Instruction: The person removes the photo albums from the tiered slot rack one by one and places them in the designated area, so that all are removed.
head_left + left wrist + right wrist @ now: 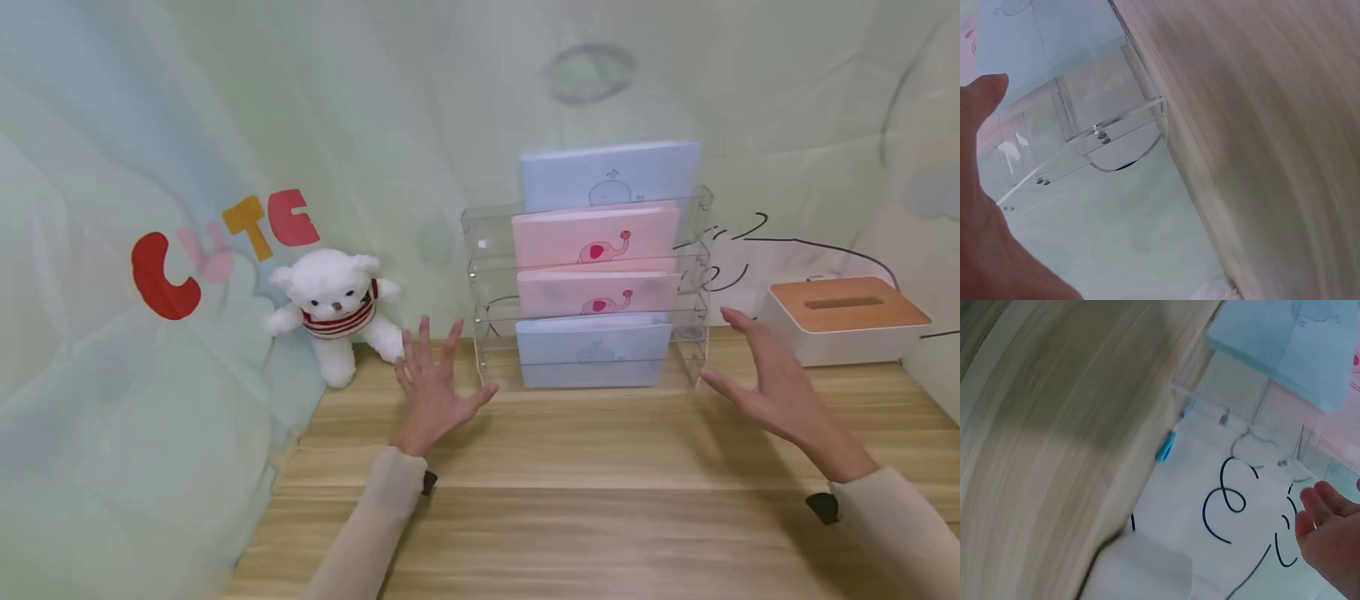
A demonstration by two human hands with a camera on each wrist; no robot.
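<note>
Just past twelve o'clock from me, the rack (491, 333) is clear plastic, smooth and glossy along its edges; the studs (1101, 134) in its side look like shiny metal. The notebooks (592, 237) in it have smooth covers that look like paper or card. At eleven o'clock the bear (322, 279) is fluffy plush, its jumper (341, 322) soft-looking cloth. At two o'clock the box (855, 348) looks like smooth matt plastic, with a wood-look lid (896, 312). The table (540, 508), toward six o'clock, shows wood grain with a low sheen. The curtain (412, 100) behind is wrinkled cloth; my sleeves (367, 525) are matt fabric.
</note>
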